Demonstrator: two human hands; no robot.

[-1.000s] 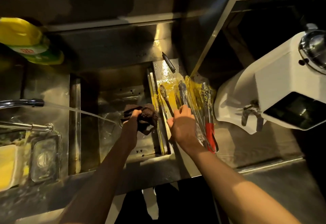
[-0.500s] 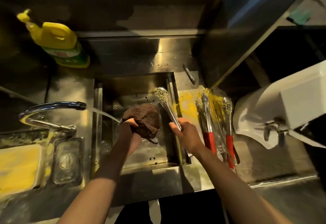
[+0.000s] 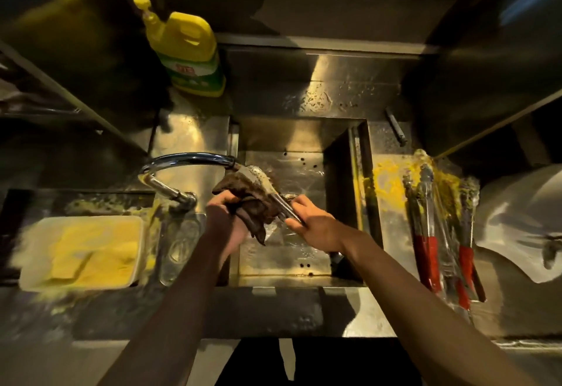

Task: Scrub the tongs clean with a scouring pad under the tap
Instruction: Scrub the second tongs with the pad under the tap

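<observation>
My right hand [image 3: 316, 227] grips a pair of steel tongs [image 3: 267, 186] by the handle and holds them over the sink [image 3: 301, 276]. Their crusted tips point up and left, right at the spout of the curved tap [image 3: 188, 159]. My left hand [image 3: 225, 212] clutches a dark brown scouring pad [image 3: 258, 212], which lies against the underside of the tongs' shaft. Water from the spout lands on the tips.
Several more dirty tongs with red handles [image 3: 428, 252] lie on the yellow-smeared counter right of the sink. A yellow detergent bottle [image 3: 185, 48] stands at the back left. A white tray [image 3: 82, 252] of yellow crumbs and a glass [image 3: 182, 242] sit left. A white machine [image 3: 523, 221] is far right.
My right hand lifted one pair of tongs off the right counter and carried it left over the sink to the tap. My left hand brought the pad up against the tongs.
</observation>
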